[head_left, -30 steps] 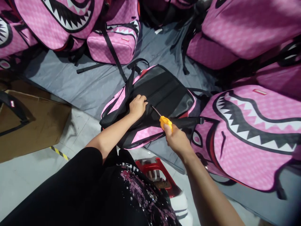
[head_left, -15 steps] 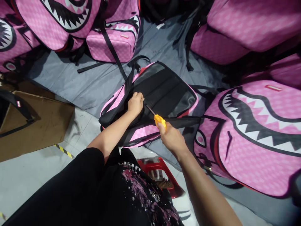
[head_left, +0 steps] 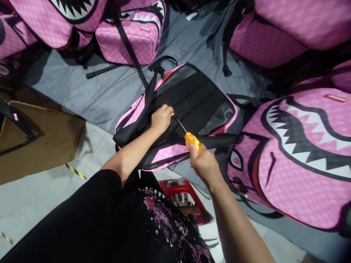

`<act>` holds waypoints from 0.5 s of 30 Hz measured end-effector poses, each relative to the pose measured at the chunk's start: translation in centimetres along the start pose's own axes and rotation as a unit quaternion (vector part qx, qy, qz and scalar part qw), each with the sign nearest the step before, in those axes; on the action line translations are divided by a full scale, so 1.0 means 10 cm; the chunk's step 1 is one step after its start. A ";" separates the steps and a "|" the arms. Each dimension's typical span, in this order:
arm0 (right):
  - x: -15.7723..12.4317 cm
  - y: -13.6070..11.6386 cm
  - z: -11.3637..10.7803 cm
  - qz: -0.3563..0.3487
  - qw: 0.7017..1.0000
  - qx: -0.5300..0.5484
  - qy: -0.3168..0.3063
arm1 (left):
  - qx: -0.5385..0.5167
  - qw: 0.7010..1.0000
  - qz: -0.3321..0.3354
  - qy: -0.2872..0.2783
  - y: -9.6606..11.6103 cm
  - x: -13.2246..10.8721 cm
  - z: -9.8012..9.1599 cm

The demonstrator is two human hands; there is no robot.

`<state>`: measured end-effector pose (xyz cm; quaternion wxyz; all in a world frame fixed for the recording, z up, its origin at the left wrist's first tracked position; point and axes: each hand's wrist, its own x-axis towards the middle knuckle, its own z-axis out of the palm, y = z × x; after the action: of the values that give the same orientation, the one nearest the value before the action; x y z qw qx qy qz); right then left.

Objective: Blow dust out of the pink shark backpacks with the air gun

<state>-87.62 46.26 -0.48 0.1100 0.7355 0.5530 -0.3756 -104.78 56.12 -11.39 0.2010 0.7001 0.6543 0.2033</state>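
Note:
A pink and black backpack [head_left: 211,91] lies with its black padded back facing up, its straps spread around it. My left hand [head_left: 162,118] is closed on the black material near the middle of the backpack; exactly which part it pinches is hidden. In my right hand [head_left: 204,160] is a screwdriver [head_left: 192,141] with a yellow handle and a thin metal shaft. The shaft points up and left, its tip at the black material just beside my left fingertips.
Pink backpacks with shark-mouth prints stand close by: one large backpack [head_left: 301,182] at right, a smaller one [head_left: 124,42] behind. Grey cloth [head_left: 101,95] lies beneath them. A cardboard box [head_left: 49,142] is at left, and a red plastic stool [head_left: 201,215] is below.
Both hands and the screwdriver sit slightly farther right in view, and the surroundings have shifted a little too. The screwdriver tip stays by my left fingers.

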 end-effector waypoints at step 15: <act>-0.09 -0.18 0.07 0.022 0.991 -0.129 0.035 | -0.109 0.989 -0.048 0.093 -0.29 -0.33 -0.39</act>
<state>-89.63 45.85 0.13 0.1928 0.7402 0.5838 -0.2722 -109.55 53.11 -9.81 0.2241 0.6202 0.6767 0.3274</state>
